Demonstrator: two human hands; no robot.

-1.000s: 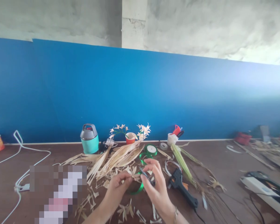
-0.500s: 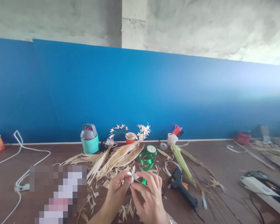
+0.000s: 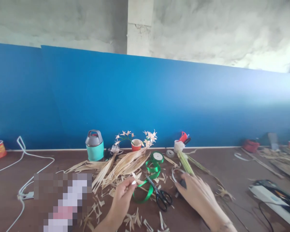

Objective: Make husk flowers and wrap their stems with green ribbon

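Observation:
My left hand [image 3: 122, 197] pinches a small pale husk flower [image 3: 136, 178] between thumb and fingertips, above the scraps at bottom centre. To the right, my right hand [image 3: 198, 193] lies over the black glue gun [image 3: 183, 183], covering most of it; how its fingers sit on the gun is partly hidden. Between the hands are black-handled scissors [image 3: 163, 197] and a loose curl of green ribbon [image 3: 148, 193] leading from its spool [image 3: 157, 157]. Dried husks [image 3: 128, 162] lie behind my left hand.
At the back stand a turquoise jar [image 3: 95, 149], a red cup [image 3: 136, 145] with husk flowers, a tape roll [image 3: 169, 153] and a white pen holder [image 3: 178, 146]. A white cable [image 3: 36, 161] runs at left; a white power strip [image 3: 275, 206] lies at right.
My right hand has left the flower and moved right onto the glue gun, uncovering the scissors and ribbon. My left hand still holds the flower. The view has shifted slightly.

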